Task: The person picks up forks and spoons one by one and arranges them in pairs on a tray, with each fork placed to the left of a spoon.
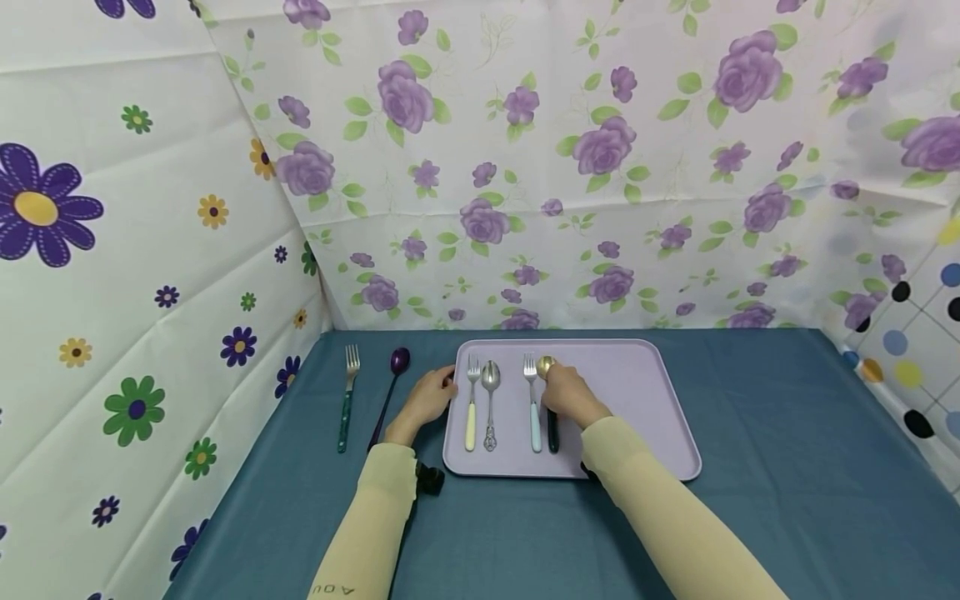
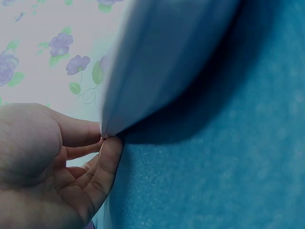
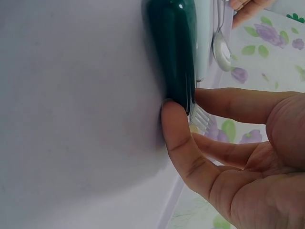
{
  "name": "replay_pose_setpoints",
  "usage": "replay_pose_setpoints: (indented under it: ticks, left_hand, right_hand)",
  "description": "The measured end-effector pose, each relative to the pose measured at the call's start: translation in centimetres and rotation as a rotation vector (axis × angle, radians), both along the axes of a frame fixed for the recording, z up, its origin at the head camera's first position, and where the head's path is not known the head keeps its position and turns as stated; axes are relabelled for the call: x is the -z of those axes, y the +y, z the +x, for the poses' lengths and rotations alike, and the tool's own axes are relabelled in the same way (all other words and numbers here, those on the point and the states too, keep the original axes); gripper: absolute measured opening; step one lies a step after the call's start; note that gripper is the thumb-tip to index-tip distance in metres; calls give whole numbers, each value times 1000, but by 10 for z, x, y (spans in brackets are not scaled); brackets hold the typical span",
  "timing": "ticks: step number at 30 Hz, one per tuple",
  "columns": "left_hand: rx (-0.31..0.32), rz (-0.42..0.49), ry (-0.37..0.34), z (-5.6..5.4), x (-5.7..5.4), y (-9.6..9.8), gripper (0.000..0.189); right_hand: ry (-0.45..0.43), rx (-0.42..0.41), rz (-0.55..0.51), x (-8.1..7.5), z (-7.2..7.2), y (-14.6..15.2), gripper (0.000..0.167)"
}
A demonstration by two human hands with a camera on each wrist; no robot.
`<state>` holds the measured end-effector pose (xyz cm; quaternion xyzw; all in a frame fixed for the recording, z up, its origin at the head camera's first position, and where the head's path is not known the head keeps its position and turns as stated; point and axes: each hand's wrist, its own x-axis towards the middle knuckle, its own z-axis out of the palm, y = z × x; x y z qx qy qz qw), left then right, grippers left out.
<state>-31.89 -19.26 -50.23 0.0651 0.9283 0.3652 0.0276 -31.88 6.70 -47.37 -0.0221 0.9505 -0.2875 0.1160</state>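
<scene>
A pale lilac tray (image 1: 622,408) lies on the table. My left hand (image 1: 429,397) holds its left rim; in the left wrist view the thumb and fingertips (image 2: 112,148) pinch the edge. Over the tray, my right hand (image 1: 572,395) pinches a spoon with a dark green handle (image 3: 174,52) and a gold bowl (image 1: 546,364), at the neck between thumb and finger. The hand hides the spoon's middle. Just left of this spoon is a fork with a light blue handle (image 1: 535,427). Farther left on the tray are a silver spoon (image 1: 491,377) and a fork with a yellow handle (image 1: 470,427).
On the blue cloth (image 1: 787,467), left of the tray, lie a fork with a green handle (image 1: 346,417) and a dark purple spoon (image 1: 400,361), its handle partly behind the left wrist. Flowered sheets (image 1: 480,167) rise behind the table and at its left side.
</scene>
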Motion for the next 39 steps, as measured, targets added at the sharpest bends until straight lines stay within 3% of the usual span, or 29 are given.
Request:
replay_pose_setpoints:
  ticks: [7, 14, 29, 39]
  left_hand:
    - [5, -5, 15, 0, 0, 0, 44]
    - [4, -3, 15, 0, -2, 1, 45]
    - [-1, -17, 18, 0, -1, 0, 45]
    - [10, -9, 28, -1, 0, 1, 44]
  right_hand:
    - [11, -25, -9, -4, 0, 9, 10]
    - [15, -57, -59, -7, 1, 28, 41]
    - [58, -134, -50, -20, -15, 107, 35]
    - [66, -130, -84, -27, -9, 148, 37]
